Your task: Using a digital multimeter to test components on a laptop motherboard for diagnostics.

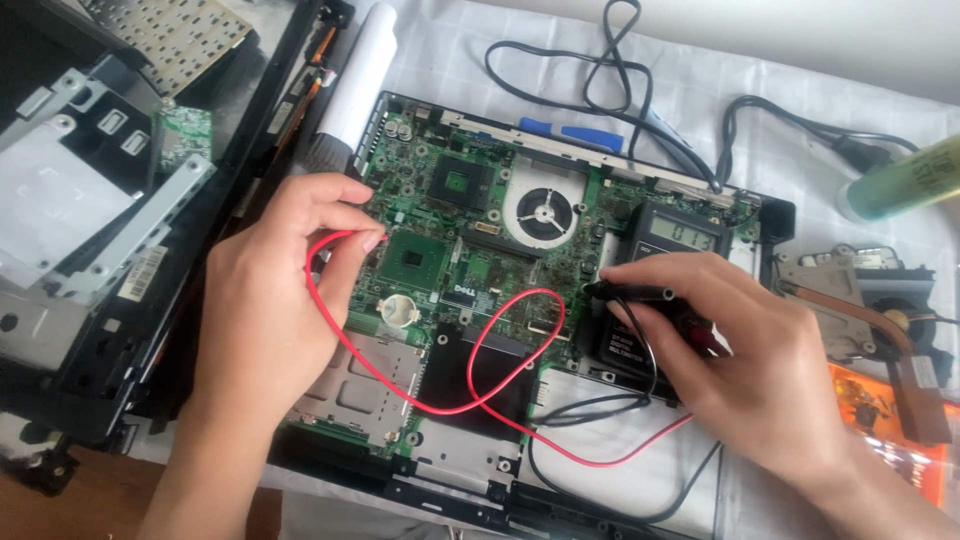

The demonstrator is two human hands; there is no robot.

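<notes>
**A:** Start close in. What do I have under my hands?

**B:** Taking the green laptop motherboard (470,270) as the landmark: my left hand (275,300) lies over its left edge, fingers curled tight, thumb and forefinger pinched on the red probe lead (400,385). The tip itself is hidden under my fingers, so I cannot tell exactly which spot it touches, only that it is just beside the square chip (412,258).

**A:** And the other one?

**B:** My right hand (745,355) sits over the board's right edge, fingers closed around the black probe (635,292), which lies roughly level with its tip pointing left onto the board. The red lead loops across the lower middle of the board and runs off under that hand, with a black lead (590,405) beside it.

**A:** The meter?

**B:** The dark multimeter (670,240) lies on the board's right part, just above my right hand, its display showing. Left of it, near the board's middle, is the round cooling fan (543,212).

**A:** Farther out?

**B:** Right of the board lies a heatsink with a copper pipe (870,310); beyond that, a green cylinder (900,180). Behind the board's far edge, black cables (620,70) coil on the white cloth (450,50). Left of the board lie dismantled laptop case parts (90,220).
</notes>
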